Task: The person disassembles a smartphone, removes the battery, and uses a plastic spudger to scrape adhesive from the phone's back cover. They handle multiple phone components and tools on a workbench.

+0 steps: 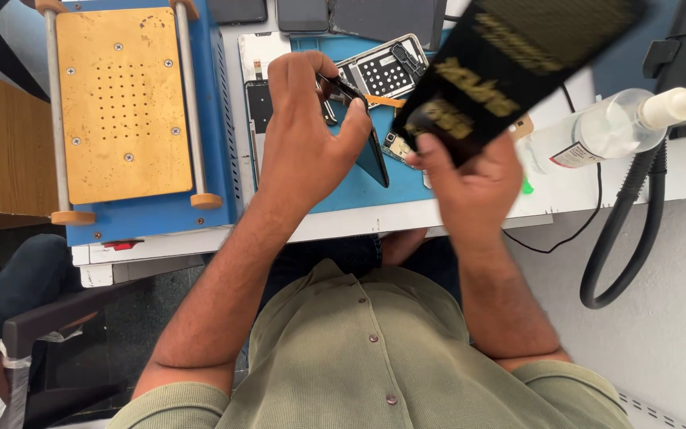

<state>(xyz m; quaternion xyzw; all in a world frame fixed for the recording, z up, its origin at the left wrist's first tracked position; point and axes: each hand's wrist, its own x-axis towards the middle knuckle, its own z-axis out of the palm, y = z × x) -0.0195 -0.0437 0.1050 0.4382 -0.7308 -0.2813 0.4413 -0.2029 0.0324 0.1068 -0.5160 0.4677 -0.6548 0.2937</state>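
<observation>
Two bare hands meet above a blue work mat [343,195] on a white bench [676,171]. Left hand [303,135], at about 10 o'clock from the mat's centre, is closed on a thin black phone part [371,151], held tilted on edge with the thumb along its face and the fingertips curled over its top end. Right hand [466,179], at 3 o'clock from the left, is closed on the lower end of a black pouch with gold lettering [518,56], which rises blurred towards 1 o'clock. An opened phone chassis [383,71] lies on the mat at 12 o'clock from the hands; a blue heating station with a tan perforated plate [125,103] stands at 9 o'clock, and a clear spray bottle [613,127] lies at 3 o'clock.

Risk, as judged: the black part is pinched only at its upper end, so a twist or a knock from the pouch could slip or crack it over the chassis. The pouch's far end also swings close to the bottle.

Open room is narrow: station wall on the left, bottle and black hose [629,230] on the right, bench edge at 6 o'clock, close to the person's body.
</observation>
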